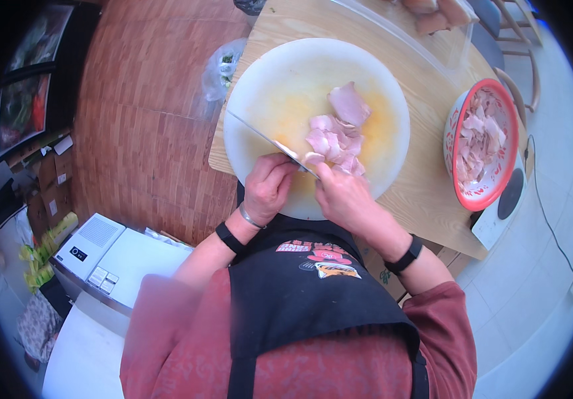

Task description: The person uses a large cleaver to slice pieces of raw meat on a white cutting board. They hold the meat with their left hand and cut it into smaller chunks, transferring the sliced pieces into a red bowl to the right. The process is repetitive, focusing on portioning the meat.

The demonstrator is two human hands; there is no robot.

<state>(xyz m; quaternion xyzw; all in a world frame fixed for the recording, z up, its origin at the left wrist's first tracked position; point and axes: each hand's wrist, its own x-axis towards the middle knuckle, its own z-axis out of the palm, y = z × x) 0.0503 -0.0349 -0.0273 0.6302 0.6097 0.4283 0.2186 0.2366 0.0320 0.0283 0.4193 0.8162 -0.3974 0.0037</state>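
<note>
A round white cutting board (266,73) with yellowish stains lies on the table's near left part. My right hand (348,198) is wrapped round the handle end of a knife (254,128), its blade slanting to the far left across the board. Against the near side of the blade, my left hand (268,187) has its fingers curled and pressed together; what they hold is hidden. A pale slice of meat (286,149) lies along the blade's far side. Beyond my right hand sits a heap of cut pink meat pieces (334,138), with a larger slab of meat (349,104) behind it.
On the wooden table (426,156), a red-rimmed enamel basin (460,174) of cut meat stands at the right, by a flat white device (497,223). Larger chunks of meat (438,16) lie at the far edge beside a clear plastic tray (456,56). A plastic bag (214,74) is on the floor.
</note>
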